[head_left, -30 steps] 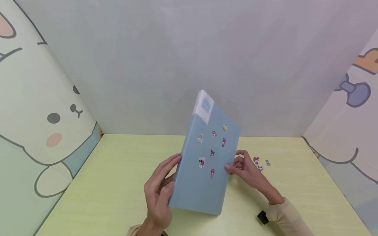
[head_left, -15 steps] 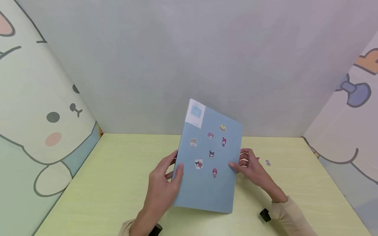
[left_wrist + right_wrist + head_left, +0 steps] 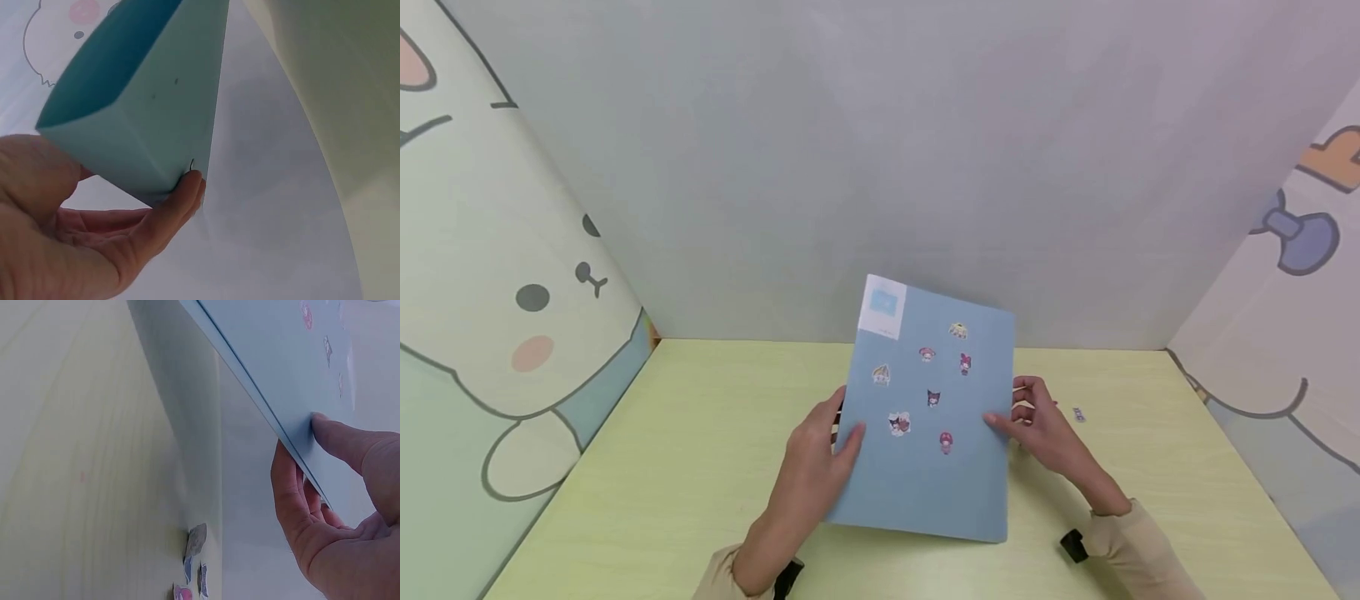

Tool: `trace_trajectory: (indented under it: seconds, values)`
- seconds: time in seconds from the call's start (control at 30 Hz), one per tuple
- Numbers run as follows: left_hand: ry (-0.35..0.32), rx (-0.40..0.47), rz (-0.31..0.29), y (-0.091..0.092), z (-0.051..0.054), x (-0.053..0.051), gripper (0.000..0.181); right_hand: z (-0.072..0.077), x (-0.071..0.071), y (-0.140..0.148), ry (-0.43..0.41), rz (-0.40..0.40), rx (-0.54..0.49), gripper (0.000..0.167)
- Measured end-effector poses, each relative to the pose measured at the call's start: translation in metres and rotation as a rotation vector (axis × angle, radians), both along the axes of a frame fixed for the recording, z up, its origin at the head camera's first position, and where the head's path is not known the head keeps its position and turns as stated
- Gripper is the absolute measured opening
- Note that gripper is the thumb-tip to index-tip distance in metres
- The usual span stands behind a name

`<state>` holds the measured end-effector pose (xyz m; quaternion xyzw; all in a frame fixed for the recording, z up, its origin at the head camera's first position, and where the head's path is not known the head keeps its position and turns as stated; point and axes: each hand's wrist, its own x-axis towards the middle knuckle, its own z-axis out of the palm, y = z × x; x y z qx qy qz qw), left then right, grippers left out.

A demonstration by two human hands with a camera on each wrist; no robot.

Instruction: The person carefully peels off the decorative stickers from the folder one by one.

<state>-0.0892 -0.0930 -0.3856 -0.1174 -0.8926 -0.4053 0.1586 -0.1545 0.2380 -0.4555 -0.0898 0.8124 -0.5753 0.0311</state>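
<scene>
Head camera view is showing a pale blue folder [image 3: 917, 475] standing tilted between a person's two hands, over the light yellow-green surface [image 3: 715, 450]; its front cover is facing the person, with a white label [image 3: 882, 307] sitting in the upper left corner and seven cartoon stickers [image 3: 933, 398] lying scattered over the upper and middle parts. The left hand [image 3: 816, 467] is gripping the spine side, its thumb lying on the front cover while the other fingers are reaching round behind; the left wrist view is showing those fingers pinching the folder round its spine, with the hollow end of the folder opening toward the camera. The right hand [image 3: 1041, 425] is pinching the opposite edge, its thumb pressing on the cover and its fingers curling behind (the right wrist view is showing this grip from the side). Loose stickers [image 3: 1078, 414] are lying on the surface just beyond the right hand, one being mostly hidden by it in the head view; cream sleeves [image 3: 1138, 550] are covering both forearms. Behind everything, a plain grey backdrop [image 3: 925, 150] is rising from the far edge, and cartoon-printed panels [image 3: 535, 358] are flanking the surface.
</scene>
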Motion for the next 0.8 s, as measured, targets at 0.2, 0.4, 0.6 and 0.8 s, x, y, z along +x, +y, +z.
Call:
trace_trajectory:
  seconds: [0.2, 0.4, 0.6, 0.8]
  values:
    - [-0.016, -0.104, 0.001, -0.001, -0.008, -0.003, 0.06, -0.002, 0.0, 0.001, 0.021, -0.002, 0.01, 0.064]
    - [-0.041, -0.181, -0.001, 0.0, -0.015, -0.003, 0.068, -0.005, -0.001, -0.001, 0.063, -0.006, 0.053, 0.062]
    - [-0.081, -0.226, -0.023, 0.002, -0.02, -0.003, 0.068, -0.008, -0.001, -0.003, 0.093, -0.008, 0.088, 0.062]
    - [-0.182, -0.24, -0.036, 0.004, -0.026, -0.003, 0.067, -0.009, -0.001, -0.006, 0.105, -0.031, 0.148, 0.063]
